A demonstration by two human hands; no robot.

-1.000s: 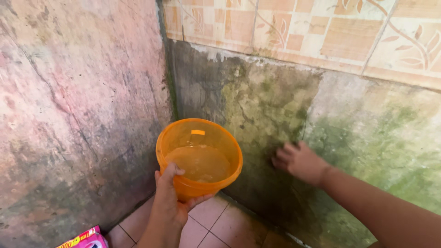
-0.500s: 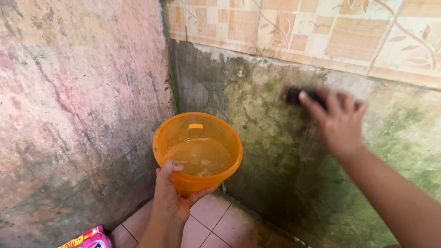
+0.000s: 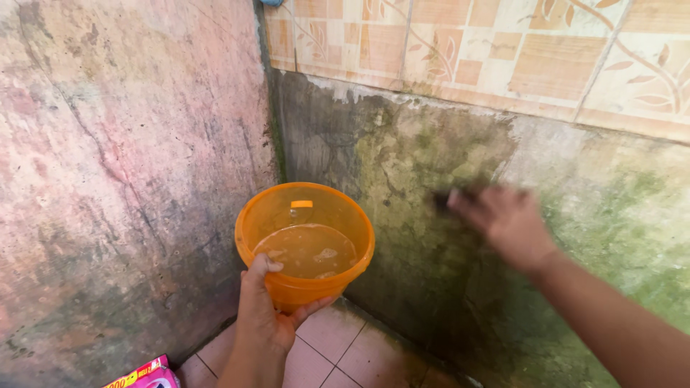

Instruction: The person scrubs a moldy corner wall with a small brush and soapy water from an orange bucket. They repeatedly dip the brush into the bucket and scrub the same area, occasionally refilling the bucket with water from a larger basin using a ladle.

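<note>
Right hand [image 3: 507, 226] blurred, pressed to the mossy wall [image 3: 431, 165], seems clenched on a dark scrubber [image 3: 445, 196]; grip unclear. Left hand [image 3: 264, 305] grasps the orange bowl [image 3: 305, 244] by rim and base, soapy water inside. Best: firm overlapping strokes, bowl level and close

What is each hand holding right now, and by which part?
The left hand grips the orange bowl at its near rim, thumb inside. The right hand presses a dark, blurred object against the wall; the hold point cannot be told.
</note>
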